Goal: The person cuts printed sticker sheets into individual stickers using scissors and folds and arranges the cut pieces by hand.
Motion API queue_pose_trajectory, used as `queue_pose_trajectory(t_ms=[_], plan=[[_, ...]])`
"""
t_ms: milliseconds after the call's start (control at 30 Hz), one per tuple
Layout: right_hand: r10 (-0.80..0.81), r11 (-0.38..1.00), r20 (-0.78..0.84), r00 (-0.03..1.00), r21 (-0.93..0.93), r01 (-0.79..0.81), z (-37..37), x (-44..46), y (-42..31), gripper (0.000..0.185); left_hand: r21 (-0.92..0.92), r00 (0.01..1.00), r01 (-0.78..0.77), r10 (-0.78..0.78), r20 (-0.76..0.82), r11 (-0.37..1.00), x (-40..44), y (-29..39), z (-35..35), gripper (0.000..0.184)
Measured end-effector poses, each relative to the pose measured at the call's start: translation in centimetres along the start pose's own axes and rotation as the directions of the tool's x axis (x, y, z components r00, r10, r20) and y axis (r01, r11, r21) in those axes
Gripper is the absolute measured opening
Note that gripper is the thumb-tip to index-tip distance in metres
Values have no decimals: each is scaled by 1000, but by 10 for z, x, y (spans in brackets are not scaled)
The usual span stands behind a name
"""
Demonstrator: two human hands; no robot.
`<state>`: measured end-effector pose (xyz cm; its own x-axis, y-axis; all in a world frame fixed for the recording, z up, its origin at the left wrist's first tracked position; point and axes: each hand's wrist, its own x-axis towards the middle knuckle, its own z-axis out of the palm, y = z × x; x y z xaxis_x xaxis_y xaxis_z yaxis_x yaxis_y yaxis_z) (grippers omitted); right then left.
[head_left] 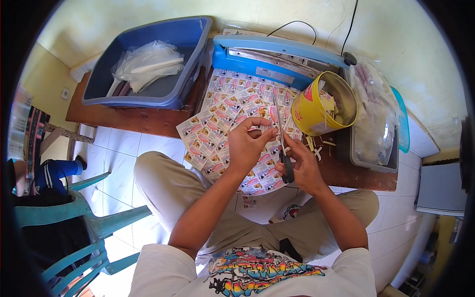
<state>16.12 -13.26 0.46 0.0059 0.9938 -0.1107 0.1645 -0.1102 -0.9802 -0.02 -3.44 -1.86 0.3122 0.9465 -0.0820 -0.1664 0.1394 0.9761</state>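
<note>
My right hand [302, 166] is closed round the black handle of a pair of scissors [285, 161], whose blades point up and away from me. Just left of the blades, my left hand [250, 143] is closed, thumb and forefinger pinched together; whatever they hold is too small to make out. Beneath both hands lie printed label sheets [208, 126], overlapping on the wooden bench. A yellow tin [309, 109] with paper scraps inside stands tilted to the right of the scissors.
Behind the sheets sits a blue paper cutter [262, 68]. A blue tub [190, 89] with plastic bags is at the left, a grey tray [366, 166] with bagged items at the right. Green chair [94, 218] and a person's blue-clothed leg [62, 173] are at the left.
</note>
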Motion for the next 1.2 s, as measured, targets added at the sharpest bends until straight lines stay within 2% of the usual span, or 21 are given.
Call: queue_pose_trajectory(t_ms=[267, 367, 467, 533, 667, 733, 933, 1200], plan=[[-18, 1000, -12, 1000, -12, 18, -1, 1, 3, 89, -28, 1000, 13, -13, 3, 1000, -2, 2, 2, 22], [6, 1000, -15, 1000, 18, -5, -1, 1, 4, 90, 21, 1000, -2, 2, 11, 1000, -2, 2, 2, 22], [-2, 1000, -24, 1000, 10, 2, -4, 2, 6, 90, -22, 999, 21, -20, 26, 1000, -4, -1, 4, 22], [31, 996, -36, 999, 81, -28, -4, 2, -1, 90, -17, 999, -8, 9, 34, 1000, -4, -3, 4, 22], [33, 998, -35, 999, 60, -30, -6, 2, 2, 90, 3, 1000, 23, -23, 15, 1000, -3, 1, 2, 22], [-8, 998, -31, 999, 56, 10, -5, 1, 4, 90, -26, 999, -32, 32, -3, 999, 0, -2, 1, 24], [-29, 999, 12, 1000, 31, 29, -2, -1, 1, 89, -60, 1000, -27, 26, -17, 998, 1, 1, 1, 24], [-5, 1000, 3, 1000, 23, 5, -1, -1, -1, 89, -22, 1000, -4, 4, 9, 1000, 1, 0, 0, 22]])
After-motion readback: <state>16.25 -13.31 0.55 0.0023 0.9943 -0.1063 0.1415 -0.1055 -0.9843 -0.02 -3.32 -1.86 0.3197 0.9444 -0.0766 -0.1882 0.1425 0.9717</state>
